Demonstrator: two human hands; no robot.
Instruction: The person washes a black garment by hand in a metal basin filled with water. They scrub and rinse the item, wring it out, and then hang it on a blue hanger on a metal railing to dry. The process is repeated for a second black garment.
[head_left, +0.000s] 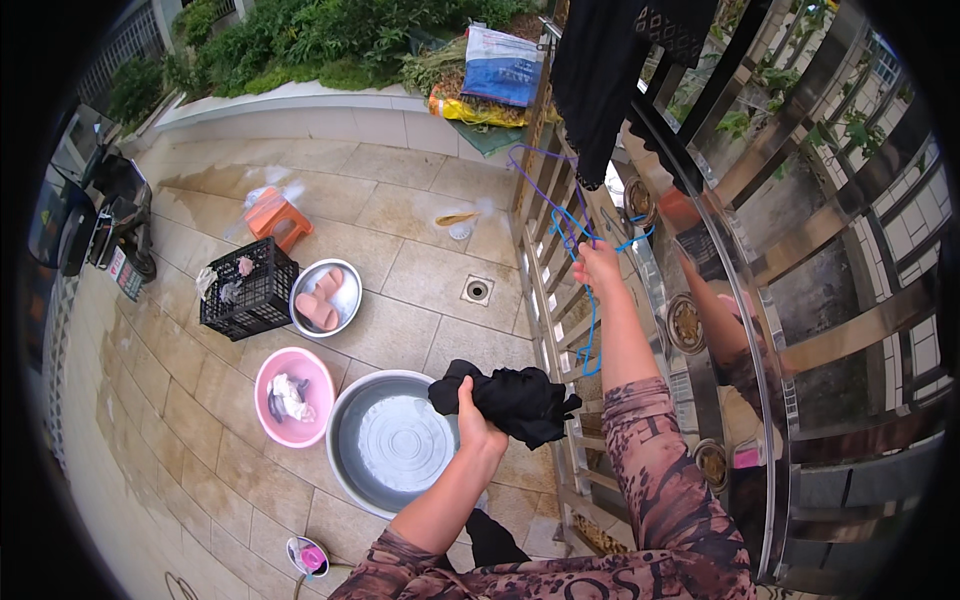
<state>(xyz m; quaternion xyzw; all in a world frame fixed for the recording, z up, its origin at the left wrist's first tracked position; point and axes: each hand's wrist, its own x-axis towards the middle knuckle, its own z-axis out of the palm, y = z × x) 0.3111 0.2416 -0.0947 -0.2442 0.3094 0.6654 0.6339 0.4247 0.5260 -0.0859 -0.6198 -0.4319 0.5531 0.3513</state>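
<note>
My left hand (480, 431) grips a bunched black garment (517, 405) above the right rim of a large metal basin (337, 450), which has shallow water in it. Stretched out beside the metal gate, my right hand (598, 264) has its fingers closed around clothes hangers. One is a purple hanger (534, 178); the other is a blue hanger (594, 330) that dangles below the fingers. Above the right hand, black clothing (600, 82) hangs by the top of the gate.
A pink basin (264, 420) holds wet cloths, and a smaller metal basin (351, 289) holds pink slippers (321, 304). A black crate (247, 292), an orange stool (274, 214), a brush (456, 219) and a floor drain (477, 290) are farther off. The metal gate (720, 300) borders the right side.
</note>
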